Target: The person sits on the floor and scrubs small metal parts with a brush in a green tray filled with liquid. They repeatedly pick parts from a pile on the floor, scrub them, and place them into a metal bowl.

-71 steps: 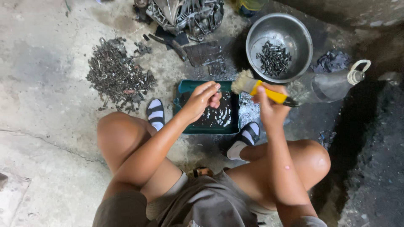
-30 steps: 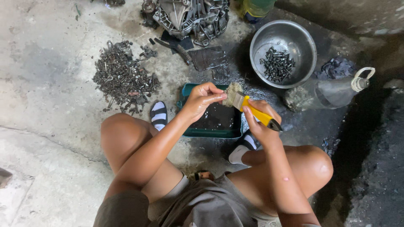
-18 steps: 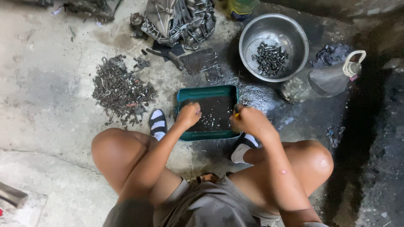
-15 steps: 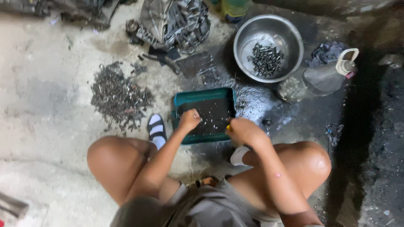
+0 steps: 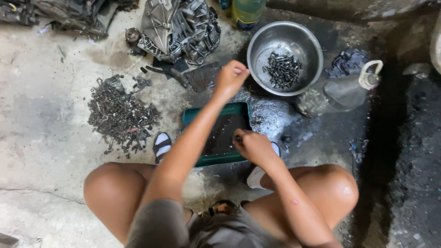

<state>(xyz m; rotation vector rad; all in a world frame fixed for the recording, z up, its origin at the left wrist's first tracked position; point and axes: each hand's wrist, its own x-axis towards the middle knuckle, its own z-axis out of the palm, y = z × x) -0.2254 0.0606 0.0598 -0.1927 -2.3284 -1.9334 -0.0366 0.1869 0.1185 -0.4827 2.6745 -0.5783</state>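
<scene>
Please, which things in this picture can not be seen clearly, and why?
Head view:
- Left hand: closed fist hides whatever it holds.
- Right hand: its fingers cover all but a dark tip.
- Green tray: both forearms cover much of it.
- Green bottle: top cut off by the upper edge.
- Bolts in the metal bowl: too small to tell apart.

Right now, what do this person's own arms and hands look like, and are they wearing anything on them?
Both arms are bare from shoulder to wrist: no sleeves show. The left hand and right hand wear no gloves, and no watch, ring or band is visible. Grey clothing begins only at the shoulder.
</scene>
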